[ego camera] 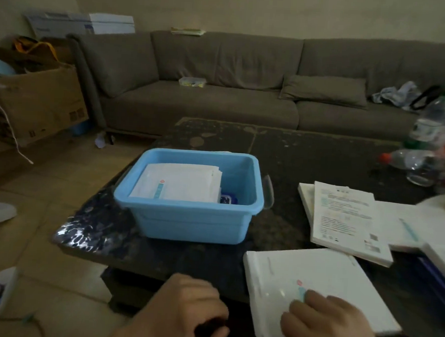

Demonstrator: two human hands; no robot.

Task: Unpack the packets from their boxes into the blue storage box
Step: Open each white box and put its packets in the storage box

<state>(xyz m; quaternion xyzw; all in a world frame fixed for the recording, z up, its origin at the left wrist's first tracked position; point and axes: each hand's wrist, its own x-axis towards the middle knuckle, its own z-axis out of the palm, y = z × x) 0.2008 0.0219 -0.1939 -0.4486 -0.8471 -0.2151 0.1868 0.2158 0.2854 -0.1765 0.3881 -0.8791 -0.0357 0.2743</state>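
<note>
Blue storage box (195,218) sits mid-counter (295,157), already holding a stack of white packets (179,182) leaning against its left side; something dark blue shows at the bottom right of the stack, can't tell what.

Nearest white box (310,283) lies flat at the counter's front edge, near corner overhanging slightly. Right hand (329,323) rests on its near edge, fingers (310,297) spread flat on top: contact, not a closed grasp. Left hand (181,311) is curled in a loose fist just left of that box, off it; something dark seems to sit in the palm, can't tell what.

More white boxes (351,223) are stacked and overlapping to the right, one showing its printed back face. Plastic bottles (422,159) clutter the far right of the counter, well clear.

Handling guess:
- Box looks like thin card, flat, light. Stiff enough to lift by one edge, but faces will dent if pinched hard in the middle.
- Glossy finish, likely a bit slippery; grip across opposite edges, not flat on top.
- Opening flap probably on a narrow end; hold the body with one hand, pull the flap with the other.
- Packets inside look thin, flexible, slick. Likely to fan out; slide them out as one stack, pinch across the short side.
</note>
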